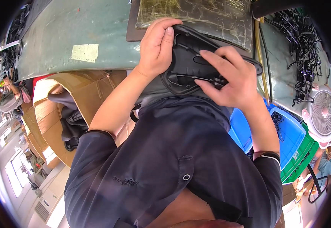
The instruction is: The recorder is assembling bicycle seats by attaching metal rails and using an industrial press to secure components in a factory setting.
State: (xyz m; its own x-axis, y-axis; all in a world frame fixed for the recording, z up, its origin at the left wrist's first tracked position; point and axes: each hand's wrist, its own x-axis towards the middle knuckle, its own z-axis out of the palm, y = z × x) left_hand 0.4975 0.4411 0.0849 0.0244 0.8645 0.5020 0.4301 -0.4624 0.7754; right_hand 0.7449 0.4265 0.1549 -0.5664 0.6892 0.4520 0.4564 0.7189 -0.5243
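Observation:
A black bicycle saddle is held bottom side up in front of me, at the edge of the green worktop. Its broad end is on the left and its narrow nose points right. My left hand is closed on the broad end, with the thumb along the rim. Across the underside lies a dark metal rail frame. My right hand is curled over the rails towards the nose, thumb and index finger on either side of them. The hand itself hides part of the rails and the nose.
A scratched board lies beyond the saddle. Black wire rails are heaped at the right, near a fan. A cardboard box with black saddles stands left; blue and green crates stand right. People are in the background.

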